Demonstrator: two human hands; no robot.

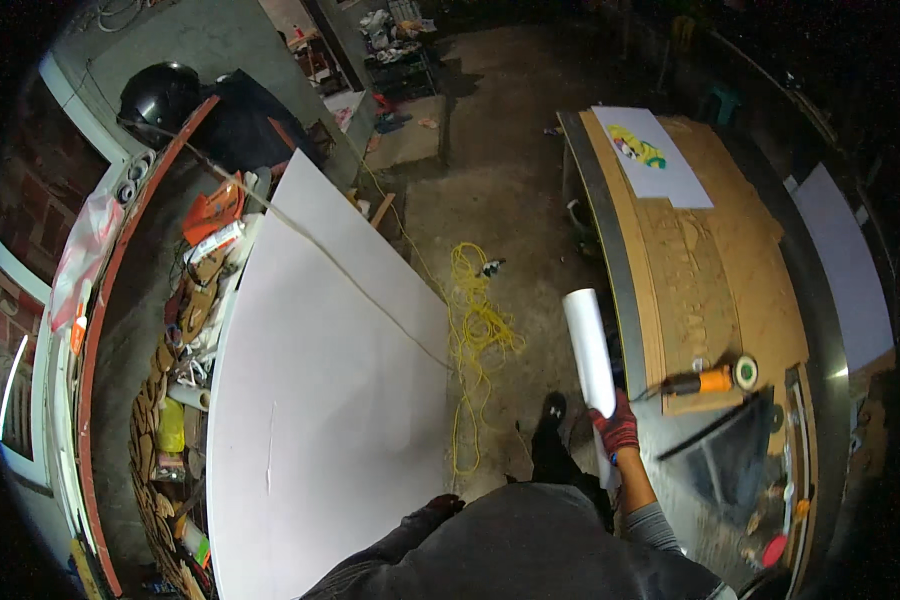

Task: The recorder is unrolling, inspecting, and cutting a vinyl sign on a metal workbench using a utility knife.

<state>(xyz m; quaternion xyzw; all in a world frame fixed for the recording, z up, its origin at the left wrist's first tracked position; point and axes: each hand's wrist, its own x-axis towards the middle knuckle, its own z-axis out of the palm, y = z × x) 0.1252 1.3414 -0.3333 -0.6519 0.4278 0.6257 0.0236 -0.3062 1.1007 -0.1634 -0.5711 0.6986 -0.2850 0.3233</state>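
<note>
My right hand (618,424), in a red and dark work glove, is wrapped round a long white roll (589,345). The roll slants upward beside the workbench and its lower end shows below my wrist. My left hand (445,503), dark and small in view, hangs low by the near right edge of a large white sheet (340,370). The fingers of that hand are too dark and hidden to make out. A thin cord lies across the white sheet.
A tangled yellow cable (478,320) lies on the concrete floor. The workbench (840,330) on the right bears cardboard (685,260), a printed white panel (642,165) and an orange angle grinder (708,382). A cluttered shelf with a black helmet (160,93) stands left.
</note>
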